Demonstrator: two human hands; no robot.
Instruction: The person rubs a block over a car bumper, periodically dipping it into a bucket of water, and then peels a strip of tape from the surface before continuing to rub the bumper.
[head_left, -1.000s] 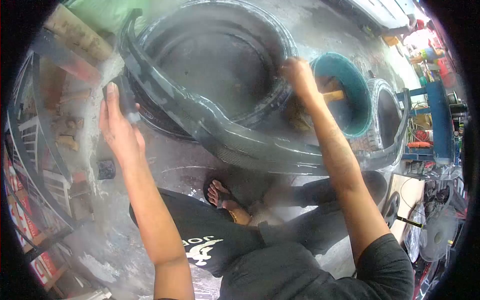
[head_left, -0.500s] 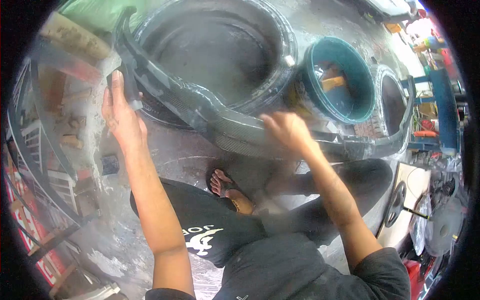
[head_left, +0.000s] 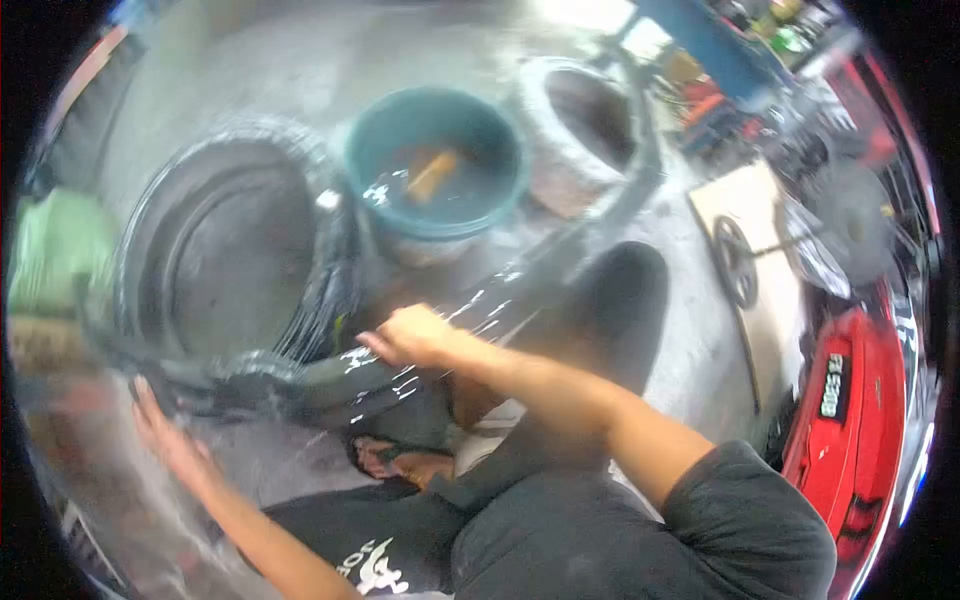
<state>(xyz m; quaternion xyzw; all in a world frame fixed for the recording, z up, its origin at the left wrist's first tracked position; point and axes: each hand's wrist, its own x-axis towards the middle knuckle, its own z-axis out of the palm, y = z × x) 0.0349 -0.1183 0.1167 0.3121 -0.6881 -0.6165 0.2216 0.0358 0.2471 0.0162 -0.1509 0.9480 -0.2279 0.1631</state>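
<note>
Dark trim strip spans the near side of the teal bucket, long axis running from its left to its right — curled right hand nearer it, left hand farther left, fingers outstretched; whether either pinches anything I cannot tell.

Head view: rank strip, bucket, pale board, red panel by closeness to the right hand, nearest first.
From the right hand:
1. Black strip: directly under or beside it; blur hides whether they touch.
2. Bucket: just beyond the hand, upper middle.
3. Pale board: off to the right.
4. Red panel: right edge of view.
</note>
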